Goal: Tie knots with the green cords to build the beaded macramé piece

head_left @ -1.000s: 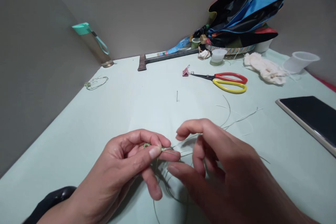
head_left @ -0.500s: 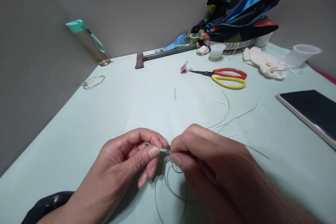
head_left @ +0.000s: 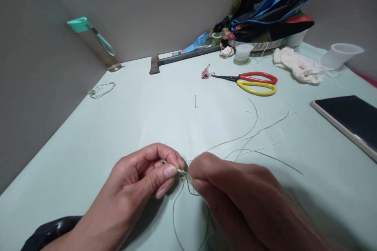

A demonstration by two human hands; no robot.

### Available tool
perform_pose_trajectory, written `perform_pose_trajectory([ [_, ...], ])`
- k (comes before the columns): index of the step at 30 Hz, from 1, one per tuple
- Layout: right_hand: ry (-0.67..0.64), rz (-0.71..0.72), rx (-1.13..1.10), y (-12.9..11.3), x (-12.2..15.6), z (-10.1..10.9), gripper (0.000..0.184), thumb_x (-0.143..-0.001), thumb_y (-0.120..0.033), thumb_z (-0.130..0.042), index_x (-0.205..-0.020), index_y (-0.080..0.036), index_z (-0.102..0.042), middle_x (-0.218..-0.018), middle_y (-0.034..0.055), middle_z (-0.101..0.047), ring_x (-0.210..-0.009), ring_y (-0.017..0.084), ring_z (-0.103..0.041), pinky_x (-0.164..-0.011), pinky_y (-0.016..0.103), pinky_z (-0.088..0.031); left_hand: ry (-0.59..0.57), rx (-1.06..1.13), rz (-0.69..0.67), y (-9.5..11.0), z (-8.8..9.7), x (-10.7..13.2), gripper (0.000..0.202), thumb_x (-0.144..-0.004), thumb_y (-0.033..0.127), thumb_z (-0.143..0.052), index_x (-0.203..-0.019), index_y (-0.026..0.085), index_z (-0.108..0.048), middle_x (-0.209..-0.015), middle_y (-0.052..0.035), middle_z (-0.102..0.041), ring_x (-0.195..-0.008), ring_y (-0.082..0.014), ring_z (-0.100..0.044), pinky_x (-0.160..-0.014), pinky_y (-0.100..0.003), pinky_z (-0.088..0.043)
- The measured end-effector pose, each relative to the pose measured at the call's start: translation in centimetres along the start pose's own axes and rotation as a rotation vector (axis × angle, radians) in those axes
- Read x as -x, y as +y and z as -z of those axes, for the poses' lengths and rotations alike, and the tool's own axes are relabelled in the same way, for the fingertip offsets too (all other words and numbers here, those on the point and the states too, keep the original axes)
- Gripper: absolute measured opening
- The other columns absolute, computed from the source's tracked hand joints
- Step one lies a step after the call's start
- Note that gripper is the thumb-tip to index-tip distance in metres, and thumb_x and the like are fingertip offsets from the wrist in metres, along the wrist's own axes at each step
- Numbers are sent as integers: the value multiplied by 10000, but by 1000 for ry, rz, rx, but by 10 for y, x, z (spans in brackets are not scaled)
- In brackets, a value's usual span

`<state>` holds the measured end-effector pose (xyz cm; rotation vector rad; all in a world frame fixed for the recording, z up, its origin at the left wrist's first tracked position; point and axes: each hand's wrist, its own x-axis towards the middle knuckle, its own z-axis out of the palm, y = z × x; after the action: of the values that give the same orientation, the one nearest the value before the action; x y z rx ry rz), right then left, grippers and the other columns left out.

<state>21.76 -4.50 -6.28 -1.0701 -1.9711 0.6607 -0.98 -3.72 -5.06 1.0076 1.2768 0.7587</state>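
Note:
My left hand [head_left: 138,182] pinches a small knotted piece of thin green cord [head_left: 163,162] between thumb and forefinger. My right hand [head_left: 235,192] is closed in a pinch on the same cord's strands [head_left: 188,188] just right of the knot, fingertips almost touching the left thumb. Loose cord ends [head_left: 259,129] trail away to the right over the pale green table [head_left: 132,113], and loops hang below both hands.
Red-and-yellow scissors [head_left: 253,83] and a pink binder clip [head_left: 205,73] lie beyond the hands. A pin [head_left: 195,101], a hammer [head_left: 176,59], a bottle [head_left: 94,43], a cord coil [head_left: 100,89], a tablet [head_left: 350,119], a cloth [head_left: 297,68], cups [head_left: 338,55] and a fabric-filled basket [head_left: 265,11] surround.
My right hand went from open fingers beside the cord to a pinch on the strands next to the left thumb. The trailing cord ends shifted on the table.

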Motion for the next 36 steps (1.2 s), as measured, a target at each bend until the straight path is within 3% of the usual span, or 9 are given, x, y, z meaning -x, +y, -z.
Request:
perform_pose_trajectory([
  [5,-7,36,-43,4,-7,3,564,-866,-121,-640,-1345,-387,-777,-884,4,-887,-621,225,-804,-565,276,-687,16,-28,-10,0,0,-2,294,-999,501,-853,-848,250,-824,-719,10,-573,-702,-180,-427,-654,-304,-363],
  [12,-22,-82,-58,-4,-10,7,219,-1012,-153,-589,-1015,-325,-724,-679,-49,-751,-487,158,-666,-518,234,-627,-10,-12,0,2,-2,-3,260,-1030,441,-818,-862,243,-805,-671,39,-519,-660,-161,-354,-617,-292,-324],
  [17,-30,-129,-152,-1,-20,5,261,-1027,-132,-571,-826,-298,-583,-637,-58,-668,-517,146,-629,-532,246,-592,-67,142,86,3,-8,-3,320,-978,474,-889,-823,224,-762,-603,58,-491,-631,-150,-336,-620,-287,-305],
  [20,-6,-124,-198,4,-25,1,281,-1050,-153,-532,-798,-278,-535,-638,-90,-592,-473,102,-497,-584,240,-563,-124,240,143,3,-10,-1,306,-975,469,-905,-855,220,-772,-567,60,-563,-535,-108,-341,-566,-266,-279],
  [24,3,-133,-197,8,-25,-2,289,-1069,-164,-543,-798,-262,-557,-651,-100,-547,-469,89,-412,-599,241,-527,-133,219,164,4,-9,-1,282,-977,447,-903,-862,212,-799,-799,14,-767,-425,-26,-393,-541,-242,-326],
  [29,15,-108,-163,8,-24,-4,260,-1064,-141,-553,-837,-262,-592,-750,-79,-643,-599,107,-553,-575,248,-478,-37,163,130,4,-6,1,298,-904,476,-980,-848,240,-806,-711,56,-503,-587,-95,-296,-501,-208,-227],
  [36,13,-123,-127,10,-25,-4,278,-1065,-187,-584,-812,-242,-686,-756,-53,-617,-694,122,-583,-630,259,-454,-169,287,250,0,-4,7,245,-990,439,-917,-917,226,-821,-568,114,-360,-433,-14,-186,-437,-164,-140],
])
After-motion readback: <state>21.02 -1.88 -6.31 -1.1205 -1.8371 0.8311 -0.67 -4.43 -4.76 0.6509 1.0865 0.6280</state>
